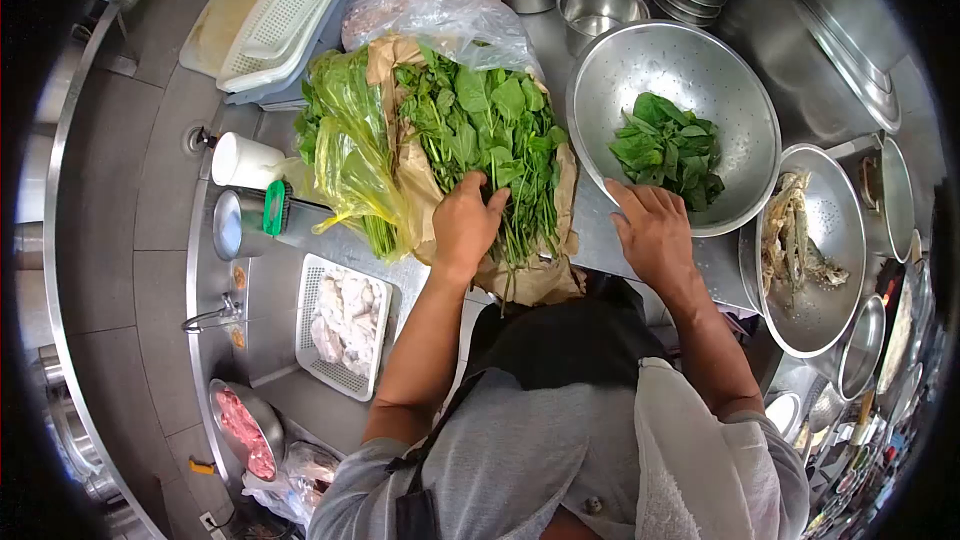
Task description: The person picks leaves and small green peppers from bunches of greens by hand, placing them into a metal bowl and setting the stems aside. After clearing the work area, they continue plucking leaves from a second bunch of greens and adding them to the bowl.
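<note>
As the left hand (465,230) rests on the greens (505,120) over the table (712,258), I cannot tell if its fingers grip. The right hand (655,232) lies open at the bowl (752,90); pressing its near rim could tip out the leaves (665,145).

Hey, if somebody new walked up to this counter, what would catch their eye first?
Probably the big pile of leafy greens on brown paper, front and center, with the left hand at its stems. Just right of it, a shiny perforated colander holds a smaller heap of loose leaves, the right hand at its near rim. Down at the lower left, pinkish-red meat in a metal bowl stands out.
</note>
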Demonstrator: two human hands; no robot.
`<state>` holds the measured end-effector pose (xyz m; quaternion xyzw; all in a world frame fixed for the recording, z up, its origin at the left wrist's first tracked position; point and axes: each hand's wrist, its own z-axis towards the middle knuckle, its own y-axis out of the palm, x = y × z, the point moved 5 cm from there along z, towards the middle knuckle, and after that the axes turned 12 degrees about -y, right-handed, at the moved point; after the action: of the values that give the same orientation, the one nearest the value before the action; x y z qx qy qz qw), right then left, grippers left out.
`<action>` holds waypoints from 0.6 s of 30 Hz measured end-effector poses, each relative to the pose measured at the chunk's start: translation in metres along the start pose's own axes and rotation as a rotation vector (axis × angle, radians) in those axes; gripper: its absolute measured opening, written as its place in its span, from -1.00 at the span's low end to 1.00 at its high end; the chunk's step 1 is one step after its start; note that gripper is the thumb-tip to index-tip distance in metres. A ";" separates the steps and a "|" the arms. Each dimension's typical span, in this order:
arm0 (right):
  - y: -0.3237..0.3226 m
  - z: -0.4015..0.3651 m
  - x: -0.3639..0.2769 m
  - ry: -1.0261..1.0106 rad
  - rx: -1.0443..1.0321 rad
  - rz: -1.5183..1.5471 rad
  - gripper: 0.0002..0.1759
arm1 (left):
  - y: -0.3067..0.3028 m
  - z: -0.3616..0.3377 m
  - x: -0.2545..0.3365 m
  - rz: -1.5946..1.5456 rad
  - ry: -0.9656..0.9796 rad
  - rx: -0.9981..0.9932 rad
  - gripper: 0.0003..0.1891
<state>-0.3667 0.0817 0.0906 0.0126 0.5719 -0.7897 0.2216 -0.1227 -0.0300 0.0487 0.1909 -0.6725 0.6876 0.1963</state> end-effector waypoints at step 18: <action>-0.002 0.012 -0.028 -0.132 0.138 0.041 -0.50 | -0.117 0.016 0.019 -0.912 -0.152 -0.224 -0.80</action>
<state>-0.3396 0.0808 0.1040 -0.0125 0.4998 -0.8217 0.2735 -0.0773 -0.0431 0.1588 0.4942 -0.6025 0.4385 0.4477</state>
